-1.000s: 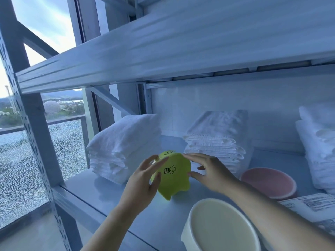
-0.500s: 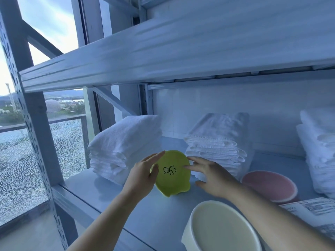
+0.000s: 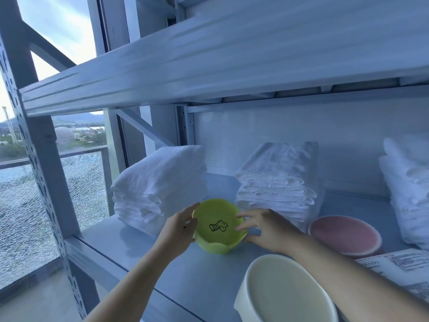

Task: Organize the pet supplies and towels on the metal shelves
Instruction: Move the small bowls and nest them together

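A green pet bowl (image 3: 218,231) with a small black drawing inside sits tilted toward me on the metal shelf (image 3: 144,254), its base touching the shelf surface. My left hand (image 3: 180,228) holds its left rim, fingers behind it and thumb over the edge. On the right rim, my right hand (image 3: 264,226) pinches the bowl with fingertips inside and thumb below. Behind the bowl stand two stacks of folded white towels, one to the left (image 3: 160,184) and one to the right (image 3: 281,180).
A pink bowl (image 3: 346,233) sits to the right, and a cream bowl (image 3: 285,291) stands near the shelf's front edge. A third towel stack (image 3: 408,189) and a printed package (image 3: 399,266) lie at the far right. The upper shelf (image 3: 232,56) hangs close overhead. A perforated upright post (image 3: 44,173) stands at the left.
The green bowl has come down from standing on edge to lying on the shelf with its opening facing me. Both hands moved lower along with it.
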